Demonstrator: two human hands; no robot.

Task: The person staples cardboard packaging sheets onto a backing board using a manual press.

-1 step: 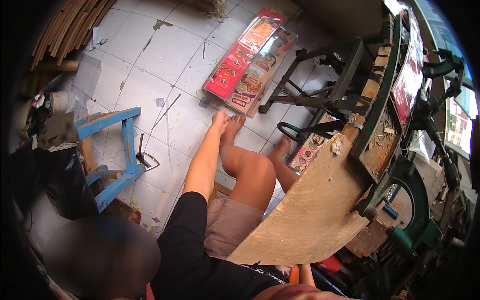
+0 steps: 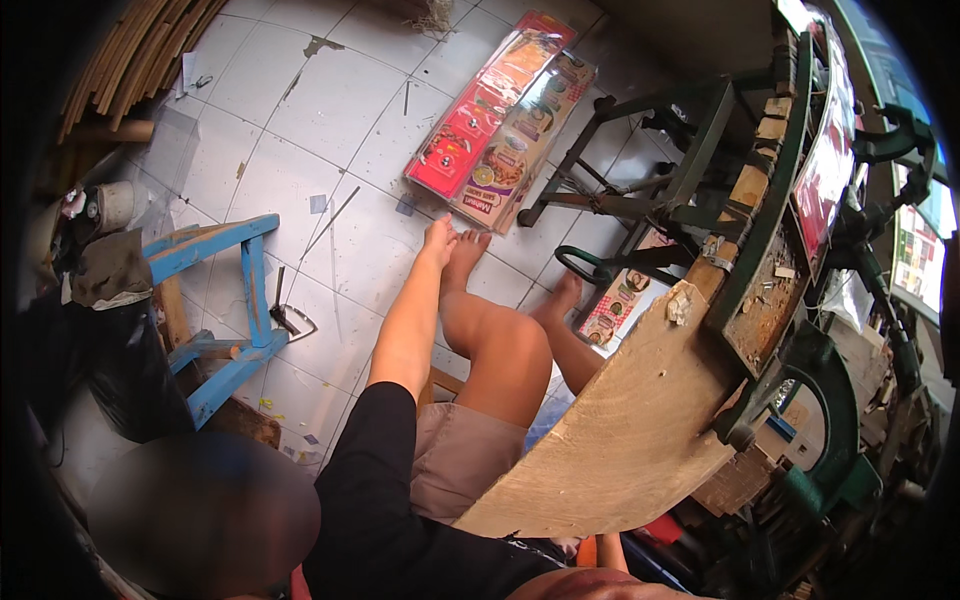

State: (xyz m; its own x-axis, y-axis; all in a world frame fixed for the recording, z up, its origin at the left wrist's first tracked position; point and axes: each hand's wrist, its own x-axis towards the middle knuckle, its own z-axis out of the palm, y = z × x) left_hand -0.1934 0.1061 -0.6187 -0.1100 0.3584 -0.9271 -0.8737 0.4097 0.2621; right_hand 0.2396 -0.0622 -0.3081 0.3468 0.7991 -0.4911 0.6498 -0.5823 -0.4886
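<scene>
My left hand [image 2: 439, 242] reaches down to floor level beside my bare foot [image 2: 464, 262], near the close corner of a stack of printed sheets. Its fingers look curled together, but whatever they hold, if anything, is too small to make out. The stack has a red sheet [image 2: 455, 142] and a brown-and-purple food-print sheet [image 2: 517, 150] side by side. Across my right side slants a large pale wooden board [image 2: 610, 440]. It hides most of my right hand; only skin and something orange [image 2: 607, 548] show below its lower edge, and its fingers are out of sight.
A green metal frame machine [image 2: 690, 170] with a wood-edged top stands at the right, with scraps on it. At the left are a blue wooden stool frame [image 2: 225, 250] and a black bag [image 2: 135, 370]. Wooden strips [image 2: 135, 60] are stacked far left. Bits of scrap dot the tiled floor [image 2: 300, 120].
The wooden board has shifted slightly in the picture, and the orange thing beneath its edge sits a little farther right. My left hand has hardly moved.
</scene>
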